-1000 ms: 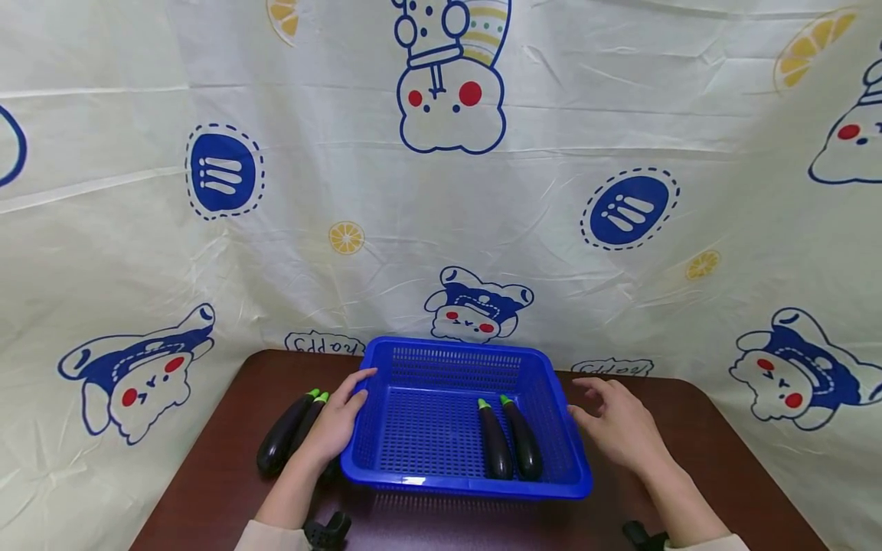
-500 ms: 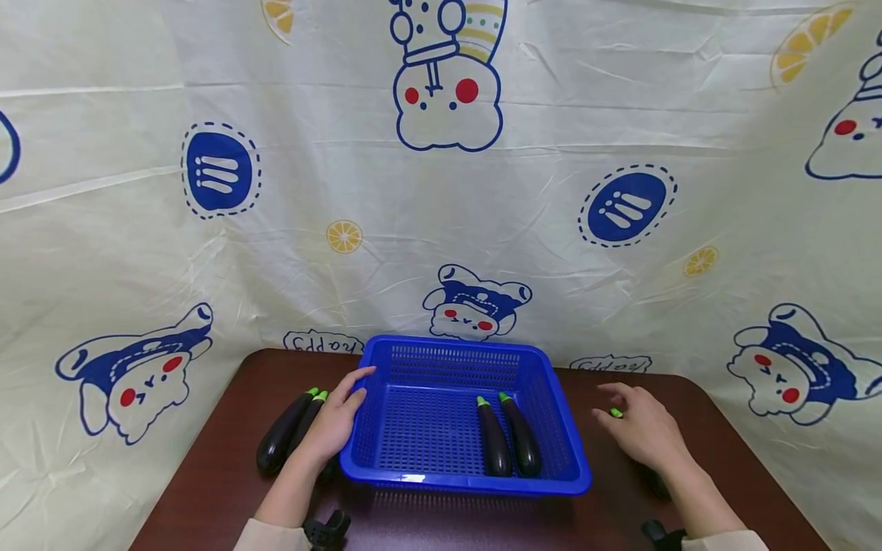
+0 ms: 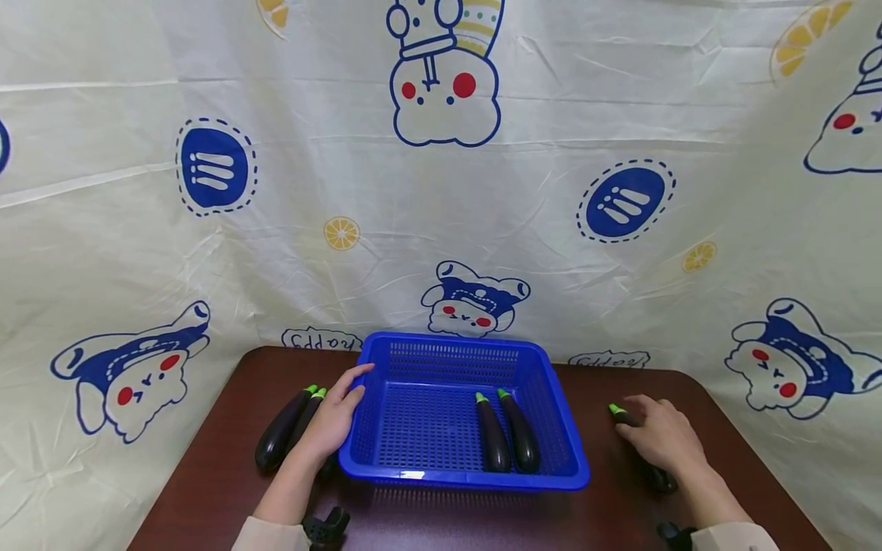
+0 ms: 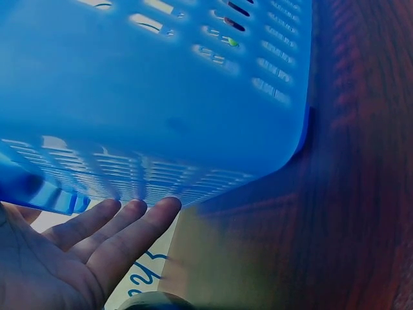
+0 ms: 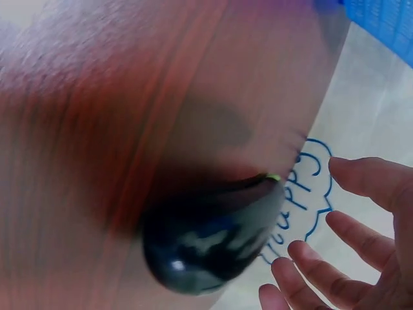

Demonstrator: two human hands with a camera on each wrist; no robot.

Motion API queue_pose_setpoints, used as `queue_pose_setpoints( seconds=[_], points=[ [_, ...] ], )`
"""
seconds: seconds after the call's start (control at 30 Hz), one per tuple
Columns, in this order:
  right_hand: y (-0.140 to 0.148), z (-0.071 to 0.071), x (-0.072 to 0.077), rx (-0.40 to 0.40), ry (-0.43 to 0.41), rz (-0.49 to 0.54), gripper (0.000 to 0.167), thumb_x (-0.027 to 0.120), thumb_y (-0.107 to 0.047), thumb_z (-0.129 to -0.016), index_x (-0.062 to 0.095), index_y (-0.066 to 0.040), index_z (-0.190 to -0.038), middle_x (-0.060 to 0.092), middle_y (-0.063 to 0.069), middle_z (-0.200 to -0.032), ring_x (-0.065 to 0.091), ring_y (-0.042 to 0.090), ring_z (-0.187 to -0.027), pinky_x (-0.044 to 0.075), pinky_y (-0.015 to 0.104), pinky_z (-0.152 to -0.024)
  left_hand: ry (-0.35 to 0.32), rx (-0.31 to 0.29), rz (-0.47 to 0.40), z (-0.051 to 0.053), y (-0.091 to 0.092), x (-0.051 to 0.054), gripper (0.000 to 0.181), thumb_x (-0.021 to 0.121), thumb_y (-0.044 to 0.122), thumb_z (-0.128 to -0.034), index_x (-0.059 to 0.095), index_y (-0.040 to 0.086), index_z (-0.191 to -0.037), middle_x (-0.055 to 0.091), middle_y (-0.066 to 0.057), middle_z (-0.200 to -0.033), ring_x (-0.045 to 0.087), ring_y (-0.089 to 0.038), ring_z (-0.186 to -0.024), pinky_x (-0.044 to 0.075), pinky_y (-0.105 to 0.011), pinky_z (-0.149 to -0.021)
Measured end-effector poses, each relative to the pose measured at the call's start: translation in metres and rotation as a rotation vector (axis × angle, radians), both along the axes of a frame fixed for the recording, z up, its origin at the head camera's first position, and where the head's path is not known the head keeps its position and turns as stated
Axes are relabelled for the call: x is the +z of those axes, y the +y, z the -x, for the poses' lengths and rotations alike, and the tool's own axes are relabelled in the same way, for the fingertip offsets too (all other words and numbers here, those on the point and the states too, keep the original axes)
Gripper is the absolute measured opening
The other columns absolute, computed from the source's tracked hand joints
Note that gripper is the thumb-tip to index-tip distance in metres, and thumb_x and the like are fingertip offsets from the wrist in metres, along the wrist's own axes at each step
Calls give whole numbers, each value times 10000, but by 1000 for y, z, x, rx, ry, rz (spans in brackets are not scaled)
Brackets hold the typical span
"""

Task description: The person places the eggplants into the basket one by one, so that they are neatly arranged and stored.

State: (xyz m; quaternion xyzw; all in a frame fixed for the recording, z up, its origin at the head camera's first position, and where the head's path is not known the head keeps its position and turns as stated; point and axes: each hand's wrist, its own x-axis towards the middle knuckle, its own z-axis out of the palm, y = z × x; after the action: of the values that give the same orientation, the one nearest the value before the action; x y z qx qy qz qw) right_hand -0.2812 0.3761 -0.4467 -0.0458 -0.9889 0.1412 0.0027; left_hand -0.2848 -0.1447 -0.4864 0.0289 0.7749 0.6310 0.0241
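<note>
A blue plastic basket (image 3: 465, 480) with perforated sides stands on the table, with two eggplants (image 3: 520, 435) lying inside toward its right. My left hand (image 3: 332, 421) rests at the basket's left rim, index finger and thumb over the edge. In the left wrist view, other fingers (image 4: 132, 242) extend straight alongside the outer wall. To the right of the basket, my right hand (image 3: 664, 436) is above another eggplant (image 5: 213, 239) with a green stem end. In the right wrist view its fingers are spread and apart from that eggplant.
Left of the basket, two more eggplants (image 3: 281, 432) lie side by side, partly behind my left forearm. Something dark shows between that forearm and the basket. A printed cloth (image 3: 475, 207) hangs behind the brown table (image 3: 592, 528).
My right hand has moved right, away from the basket's right side, to above the eggplant there, which has come into view. The left hand stays at the rim.
</note>
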Motion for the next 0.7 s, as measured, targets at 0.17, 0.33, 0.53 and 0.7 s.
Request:
queue_pose_setpoints(
  seconds=[0.17, 0.33, 0.53, 0.7],
  points=[
    [12, 0, -5, -24, -58, 8, 650, 725, -339, -933, 522, 37, -1423, 515, 392, -1307, 561, 534, -1102, 487, 635, -847, -14, 1, 9, 1, 0, 0, 415, 369, 259, -1131, 465, 301, -1533, 467, -127, -1591, 591, -363, -1302, 529, -487, -965],
    [18, 1, -13, -60, -97, 18, 688, 727, -346, -936, 488, 79, -1421, 493, 413, -1324, 551, 540, -1117, 483, 658, -886, -5, 0, 10, 0, -1, 2, 419, 366, 255, -1131, 458, 289, -1539, 450, -138, -1602, 571, -368, -1318, 513, -500, -988],
    [24, 1, -20, -68, -140, 24, 665, 737, -331, -933, 506, 87, -1396, 547, 396, -1305, 570, 518, -1122, 484, 652, -883, -1, -8, -6, 0, -2, 4, 419, 370, 258, -1131, 464, 272, -1539, 464, -146, -1588, 586, -361, -1295, 520, -473, -965],
    [30, 0, -26, -64, -168, 29, 648, 754, -327, -919, 528, 66, -1382, 573, 380, -1300, 591, 514, -1119, 493, 636, -853, 0, -7, -9, -2, -1, 2, 420, 379, 251, -1129, 467, 256, -1540, 483, -158, -1569, 606, -354, -1262, 526, -442, -923]
  ],
)
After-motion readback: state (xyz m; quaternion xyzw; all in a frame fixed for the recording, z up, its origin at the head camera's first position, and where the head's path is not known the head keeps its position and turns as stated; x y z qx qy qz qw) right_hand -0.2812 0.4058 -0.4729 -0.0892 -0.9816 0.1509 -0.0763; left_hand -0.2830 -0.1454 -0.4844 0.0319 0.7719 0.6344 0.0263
